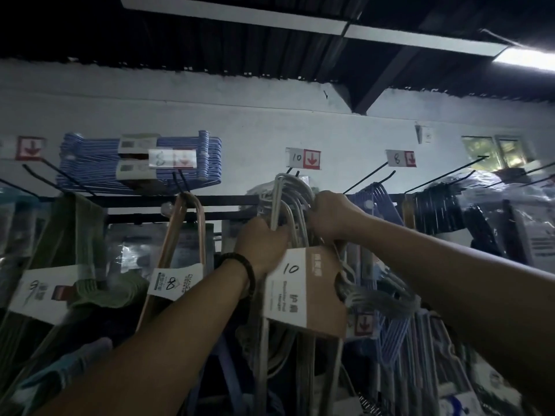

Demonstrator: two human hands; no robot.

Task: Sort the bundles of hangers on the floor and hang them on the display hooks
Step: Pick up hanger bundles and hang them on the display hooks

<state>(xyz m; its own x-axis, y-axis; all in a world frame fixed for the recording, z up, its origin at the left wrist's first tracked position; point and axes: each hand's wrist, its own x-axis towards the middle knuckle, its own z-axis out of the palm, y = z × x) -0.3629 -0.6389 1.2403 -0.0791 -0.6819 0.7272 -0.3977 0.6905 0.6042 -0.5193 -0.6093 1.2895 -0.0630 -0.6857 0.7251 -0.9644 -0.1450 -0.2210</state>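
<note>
A bundle of grey-white hangers [292,202] with a brown-and-white card sleeve marked "10" [303,289] is raised to the black display hook under the "10" price tag [302,158]. My left hand [261,244] grips the hanger necks from the left, a dark bracelet on its wrist. My right hand [333,214] grips the hook ends of the same bundle from the right. The tip of the display hook is hidden behind the hangers.
A copper hanger bundle [184,235] marked "8" hangs to the left, beside a green bundle [78,241] marked "9". Blue hangers [138,160] lie on top of the rack. More blue [375,202] and black hangers [432,211] hang on the right; bare hooks [447,174] jut out.
</note>
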